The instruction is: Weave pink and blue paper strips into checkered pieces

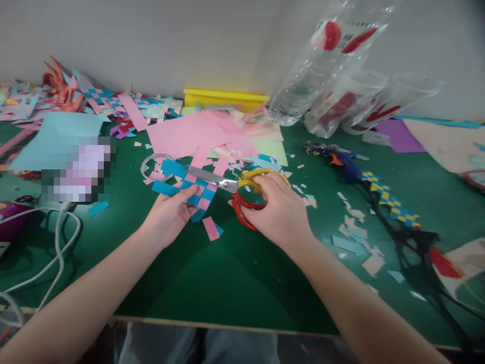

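Observation:
My left hand (172, 212) pinches a woven paper piece (206, 194) of blue and pink strips, its loose strip ends pointing away and to the left. In my right hand (280, 207) is a pair of scissors (229, 185) with one yellow and one red handle. Their blades lie across the pink and blue strips, pointing left; whether they are parted is hard to make out. Just below the weave, a small pink offcut (211, 229) rests on the green table (227, 283). A roll of clear tape (151, 167) lies behind the strips.
Pink paper sheets (182, 132) and many scraps lie behind my hands, before a yellow box (227, 99). A plastic bottle (299, 86) and plastic cups (394, 101) stand back right. A blue glue gun (346, 167) with its cord lies right; a phone (81, 172) with a white cable is left.

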Demonstrator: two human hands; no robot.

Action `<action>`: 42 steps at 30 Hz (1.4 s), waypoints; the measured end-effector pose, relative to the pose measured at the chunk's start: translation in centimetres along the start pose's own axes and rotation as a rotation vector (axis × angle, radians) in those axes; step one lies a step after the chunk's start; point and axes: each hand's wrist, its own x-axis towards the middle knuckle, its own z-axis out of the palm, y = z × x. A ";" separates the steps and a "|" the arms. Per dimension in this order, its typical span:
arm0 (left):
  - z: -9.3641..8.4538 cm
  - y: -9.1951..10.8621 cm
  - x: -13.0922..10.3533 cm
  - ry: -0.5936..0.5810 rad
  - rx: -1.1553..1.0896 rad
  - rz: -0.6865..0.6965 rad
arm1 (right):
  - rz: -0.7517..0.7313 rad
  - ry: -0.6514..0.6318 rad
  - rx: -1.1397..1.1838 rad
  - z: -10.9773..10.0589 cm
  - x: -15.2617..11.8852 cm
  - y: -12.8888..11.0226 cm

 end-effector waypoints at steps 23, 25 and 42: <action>-0.2 0.1 0.2 0.010 0.021 0.117 | -0.043 -0.013 -0.092 -0.1 -0.1 -0.7; -0.1 0.0 0.1 -0.016 0.017 0.123 | -0.052 -0.019 -0.102 -0.2 -0.1 -0.9; 0.1 0.1 -0.1 -0.072 0.063 0.129 | -0.044 -0.019 -0.079 -0.4 0.1 -0.8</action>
